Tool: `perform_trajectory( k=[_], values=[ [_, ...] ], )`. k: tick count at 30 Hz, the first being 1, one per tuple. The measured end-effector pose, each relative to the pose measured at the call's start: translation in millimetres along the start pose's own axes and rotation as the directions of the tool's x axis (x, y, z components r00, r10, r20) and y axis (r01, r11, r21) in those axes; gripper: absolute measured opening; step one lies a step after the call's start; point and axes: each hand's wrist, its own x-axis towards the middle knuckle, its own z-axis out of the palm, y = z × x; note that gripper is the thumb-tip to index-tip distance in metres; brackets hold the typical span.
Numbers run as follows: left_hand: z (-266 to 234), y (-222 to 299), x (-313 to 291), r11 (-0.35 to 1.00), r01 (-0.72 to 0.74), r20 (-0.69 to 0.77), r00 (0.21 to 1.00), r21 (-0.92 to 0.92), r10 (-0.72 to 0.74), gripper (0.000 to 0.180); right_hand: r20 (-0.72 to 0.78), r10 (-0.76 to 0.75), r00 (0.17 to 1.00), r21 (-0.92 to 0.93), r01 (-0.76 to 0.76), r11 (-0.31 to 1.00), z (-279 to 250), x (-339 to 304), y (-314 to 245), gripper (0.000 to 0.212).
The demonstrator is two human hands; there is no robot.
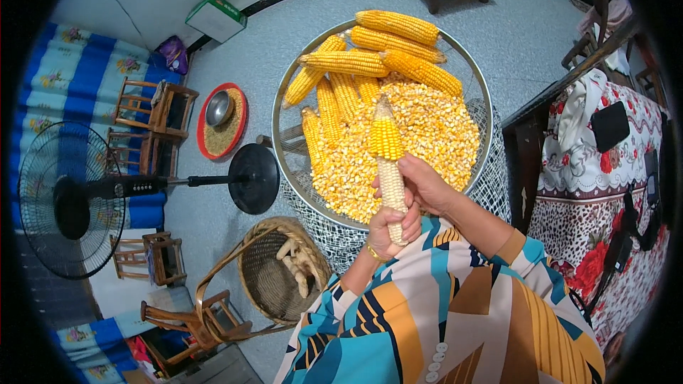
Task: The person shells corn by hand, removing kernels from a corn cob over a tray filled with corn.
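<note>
A partly shelled corn cob point(386, 141) points away from me, yellow kernels left on its far end and bare pale cob toward me. My left hand point(393, 227), with a gold band at the wrist, is wrapped round the bare near end. My right hand point(425, 183) closes on the cob's middle, its thumb just below the kernels; some of its fingers are hidden behind the cob. Under the cob is a wide round metal-rimmed sieve point(489, 135). Loose corn kernels point(437, 124) cover much of it, and several whole corn ears point(345, 62) lie along its far and left sides.
Left of me stands a woven basket point(260, 270) with bare cobs point(299, 263) inside. Beyond it are a standing fan point(255, 179) and a red tray point(243, 124) of grain holding a metal bowl point(219, 108). Wooden chairs point(167, 110) line the left; a cloth-covered table point(569, 171) stands right.
</note>
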Motion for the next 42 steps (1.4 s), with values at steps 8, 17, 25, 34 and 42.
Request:
perform_trajectory(
  k=[8,17,25,34,42],
  values=[
    [-3.1,2.0,2.4,1.0,0.02,0.047,0.999,-0.007,-0.02,0.021,0.079,-0.002,0.997,-0.198,0.018,0.98,1.3,-4.1,-15.4,0.035],
    [-0.7,-0.9,6.8,0.983,-0.045,-0.076,0.995,0.18,0.059,0.022,-0.002,-0.009,1.0,-0.032,0.009,0.999,-3.8,5.4,0.9,0.036],
    [-4.2,-1.2,8.0,0.988,-0.041,-0.059,0.997,0.149,0.051,0.022,-0.004,-0.035,0.999,-0.015,0.035,0.999,3.1,0.6,-4.7,0.035],
    [4.6,-3.2,10.6,0.902,-0.106,-0.234,0.947,0.419,0.22,0.023,-0.042,-0.085,0.995,-0.107,0.08,0.991,0.2,2.7,-5.5,0.038],
    [4.8,-3.4,8.1,0.921,-0.126,-0.213,0.953,0.369,0.216,0.022,-0.072,-0.122,0.99,-0.07,0.117,0.991,-1.6,-0.4,-1.4,0.037]
  ],
)
